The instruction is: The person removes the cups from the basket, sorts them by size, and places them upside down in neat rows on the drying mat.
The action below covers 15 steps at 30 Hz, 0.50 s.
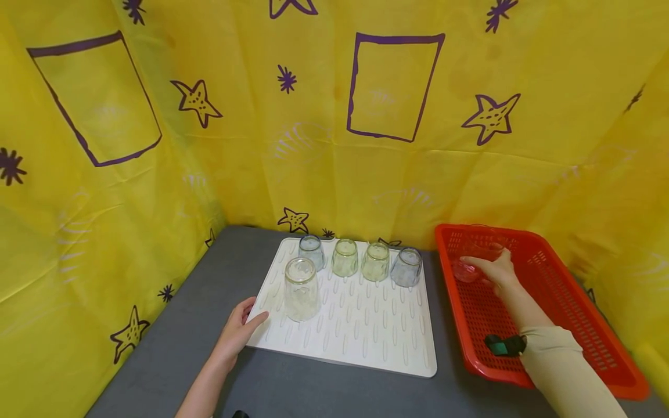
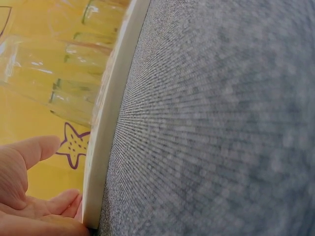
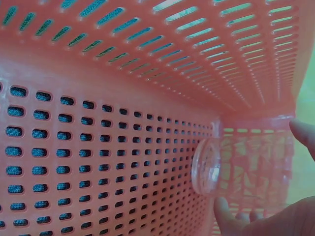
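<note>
In the head view, my left hand (image 1: 239, 330) is at the left edge of a white ribbed drying mat (image 1: 366, 325). Its fingers touch the mat's side, and its thumb is raised apart from the surface in the left wrist view. A tall clear glass (image 1: 301, 293) stands narrower end up near this hand. Over in the red plastic basket (image 1: 606, 325), my right hand (image 1: 497, 271) reaches around a clear tumbler (image 3: 246, 169), thumb and fingers spread on either side. Whether they touch the glass I cannot tell.
Along the mat's back edge stand a bluish glass (image 1: 311, 255), two greenish glasses (image 1: 345, 259) and a grey-blue glass (image 1: 406, 268). A dark strap with a green patch (image 1: 500, 346) is at the right wrist. Yellow patterned cloth (image 1: 313, 174) hangs behind the grey table (image 1: 209, 290).
</note>
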Available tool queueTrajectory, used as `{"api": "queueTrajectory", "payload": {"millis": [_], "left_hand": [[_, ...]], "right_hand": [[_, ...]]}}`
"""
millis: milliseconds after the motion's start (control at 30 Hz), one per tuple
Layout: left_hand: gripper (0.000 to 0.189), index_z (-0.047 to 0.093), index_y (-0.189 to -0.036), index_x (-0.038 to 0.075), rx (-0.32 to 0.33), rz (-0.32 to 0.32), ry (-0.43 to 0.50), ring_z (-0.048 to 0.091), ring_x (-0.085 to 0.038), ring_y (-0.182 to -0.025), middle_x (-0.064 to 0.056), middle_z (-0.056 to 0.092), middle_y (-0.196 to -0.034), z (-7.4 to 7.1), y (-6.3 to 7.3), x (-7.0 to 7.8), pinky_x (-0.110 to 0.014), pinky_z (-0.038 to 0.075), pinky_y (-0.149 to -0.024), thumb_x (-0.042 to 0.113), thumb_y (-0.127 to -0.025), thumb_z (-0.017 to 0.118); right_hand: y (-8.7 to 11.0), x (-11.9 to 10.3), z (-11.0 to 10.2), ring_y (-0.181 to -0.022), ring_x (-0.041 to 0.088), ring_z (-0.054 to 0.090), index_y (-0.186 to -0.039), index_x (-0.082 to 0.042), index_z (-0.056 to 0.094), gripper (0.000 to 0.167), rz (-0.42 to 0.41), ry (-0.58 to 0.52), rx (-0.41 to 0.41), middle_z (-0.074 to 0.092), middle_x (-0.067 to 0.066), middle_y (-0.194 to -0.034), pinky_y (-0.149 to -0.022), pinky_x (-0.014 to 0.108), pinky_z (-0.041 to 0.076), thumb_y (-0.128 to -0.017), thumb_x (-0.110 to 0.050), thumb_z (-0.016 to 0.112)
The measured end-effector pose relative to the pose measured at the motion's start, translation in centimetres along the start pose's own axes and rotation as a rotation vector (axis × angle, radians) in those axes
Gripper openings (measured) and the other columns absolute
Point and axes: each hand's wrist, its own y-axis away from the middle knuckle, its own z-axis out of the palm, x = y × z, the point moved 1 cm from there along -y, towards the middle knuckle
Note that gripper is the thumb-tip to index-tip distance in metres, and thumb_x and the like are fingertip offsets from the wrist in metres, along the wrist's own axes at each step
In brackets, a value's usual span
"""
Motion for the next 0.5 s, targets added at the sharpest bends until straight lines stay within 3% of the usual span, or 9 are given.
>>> {"api": "queueTrajectory", "payload": {"millis": [233, 500], "left_hand": [[0.069, 0.026, -0.146, -0.009, 0.007, -0.005, -0.016, 0.021, -0.044, -0.140, -0.030, 0.027, -0.149, 0.03, 0.03, 0.03, -0.054, 0.018, -0.114, 0.019, -0.094, 0.063], [0.069, 0.027, -0.146, -0.009, 0.008, -0.009, -0.017, 0.021, -0.043, -0.140, -0.029, 0.027, -0.149, 0.00, 0.00, -0.05, -0.053, 0.018, -0.114, 0.020, -0.095, 0.063]], "right_hand": [[-0.16, -0.03, 0.15, -0.121, 0.035, 0.038, -0.153, -0.006, -0.005, 0.100, -0.010, -0.056, 0.007, 0.006, 0.028, -0.155, -0.095, 0.049, 0.042, -0.090, -0.032, 0.069], [-0.08, 0.04, 0.21, -0.123, 0.035, 0.036, -0.152, -0.004, -0.001, 0.097, -0.021, -0.088, 0.024, 0.010, 0.025, -0.154, -0.101, 0.055, 0.039, -0.090, -0.031, 0.070]]}}
